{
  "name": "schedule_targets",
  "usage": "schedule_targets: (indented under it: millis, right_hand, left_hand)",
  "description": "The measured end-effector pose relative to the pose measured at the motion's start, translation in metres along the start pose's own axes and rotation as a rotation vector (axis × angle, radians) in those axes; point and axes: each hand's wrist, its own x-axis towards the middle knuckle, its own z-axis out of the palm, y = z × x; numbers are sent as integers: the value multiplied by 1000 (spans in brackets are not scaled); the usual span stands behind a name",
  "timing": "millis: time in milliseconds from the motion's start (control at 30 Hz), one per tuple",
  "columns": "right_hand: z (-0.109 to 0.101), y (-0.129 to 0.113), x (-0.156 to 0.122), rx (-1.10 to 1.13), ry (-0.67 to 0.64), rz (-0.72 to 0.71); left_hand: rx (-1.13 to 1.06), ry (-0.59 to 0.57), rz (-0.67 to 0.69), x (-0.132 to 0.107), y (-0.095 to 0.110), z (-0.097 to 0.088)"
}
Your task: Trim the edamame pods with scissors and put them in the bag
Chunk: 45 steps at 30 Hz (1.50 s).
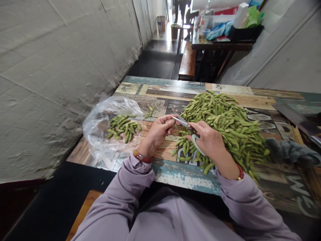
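Note:
My right hand (210, 139) grips a pair of scissors (182, 122) with pale green handles, its blades pointing left toward my other hand. The fingers of my left hand (159, 131) are pinched together on an edamame pod, mostly hidden by the fingers, close to the scissor blades. A large heap of green edamame pods (223, 122) lies on the table beyond and to the right of my right hand. Left of my left hand, a smaller pile of pods (124, 126) rests on a clear plastic bag (97, 115). A few loose pods (149, 112) lie between the two piles.
The wood-patterned table (185, 175) stands beside a covered wall on the left. At its right side are a grey cloth (292, 151) and a cleaver-like blade (296, 117). Farther back stand a bench (188, 60), a cluttered table (223, 45) and a person's legs (180, 10).

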Motion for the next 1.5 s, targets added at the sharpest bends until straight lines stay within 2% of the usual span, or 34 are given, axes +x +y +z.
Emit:
schedule_targets:
  millis: [167, 533, 867, 1500]
  right_hand:
    - [1, 1, 0, 33, 2, -35]
    - [-1, 0, 0, 84, -5, -33]
    - [-2, 0, 0, 146, -26, -47]
    - [-5, -1, 1, 136, -70, -47]
  left_hand:
    - [12, 25, -19, -1, 1, 3]
    - [150, -41, 25, -4, -1, 7]
    - [162, -82, 27, -5, -1, 12]
    - [151, -86, -8, -4, 0, 4]
